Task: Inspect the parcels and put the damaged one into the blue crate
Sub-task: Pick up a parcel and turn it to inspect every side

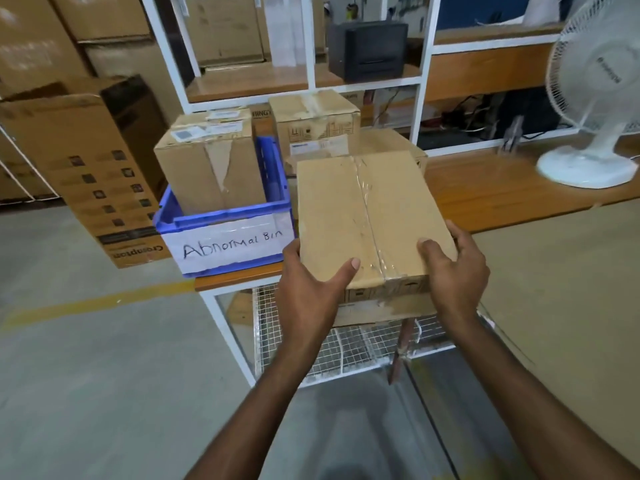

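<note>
A wooden table (502, 188) was noted, with a white fan (595, 91) at its right end and a blue crate (277, 188), labelled "Abnormal Bin", at its left edge. A box (207, 168) with torn tape was stood inside the crate. A flat taped parcel (367, 209) was held over the table's near edge, just right of the crate, gripped at its near corners by the left hand (311, 285) and right hand (453, 271), thumbs laid on top.
</note>
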{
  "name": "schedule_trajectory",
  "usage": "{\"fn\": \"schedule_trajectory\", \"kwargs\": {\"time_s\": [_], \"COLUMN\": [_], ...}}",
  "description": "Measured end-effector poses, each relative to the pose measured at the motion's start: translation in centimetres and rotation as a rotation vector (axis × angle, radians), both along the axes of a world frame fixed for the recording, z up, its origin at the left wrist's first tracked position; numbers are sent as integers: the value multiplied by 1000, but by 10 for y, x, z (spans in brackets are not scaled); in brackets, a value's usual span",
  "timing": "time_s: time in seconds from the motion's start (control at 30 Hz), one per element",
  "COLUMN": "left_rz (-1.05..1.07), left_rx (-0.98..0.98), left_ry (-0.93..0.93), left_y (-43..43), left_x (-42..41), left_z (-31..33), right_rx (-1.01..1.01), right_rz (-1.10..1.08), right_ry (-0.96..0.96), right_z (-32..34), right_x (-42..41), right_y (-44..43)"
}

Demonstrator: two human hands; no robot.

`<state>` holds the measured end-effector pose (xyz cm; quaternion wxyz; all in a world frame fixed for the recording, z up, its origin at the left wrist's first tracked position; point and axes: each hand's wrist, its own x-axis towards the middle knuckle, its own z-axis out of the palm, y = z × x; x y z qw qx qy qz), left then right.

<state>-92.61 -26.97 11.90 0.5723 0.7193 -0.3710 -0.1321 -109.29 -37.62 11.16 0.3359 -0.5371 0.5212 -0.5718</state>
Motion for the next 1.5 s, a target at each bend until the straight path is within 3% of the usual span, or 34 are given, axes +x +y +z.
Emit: {"fn": "schedule_trajectory", "kwargs": {"time_s": [0.53, 0.83, 0.93, 1.13, 1.33, 1.5], "left_rz": [144, 122, 88, 21, 63, 21], "left_rx": [110, 170, 229, 361, 375, 429], "left_ry": [58, 26, 0, 127, 40, 73], "left_y": [-144, -182, -191, -223, -227, -227], "left_x": [-4, 16, 29, 60, 57, 62], "left_z": [-60, -78, -81, -56, -65, -66], "right_rx": [214, 279, 305, 329, 366, 430], "right_rz": [394, 367, 393, 557, 572, 617], "right_ry": [167, 174, 325, 712, 705, 745], "right_z": [-52, -68, -62, -40, -53, -52], "right_x": [2, 21, 25, 42, 43, 46], "right_y": [-179, -219, -231, -259, -273, -286]}}
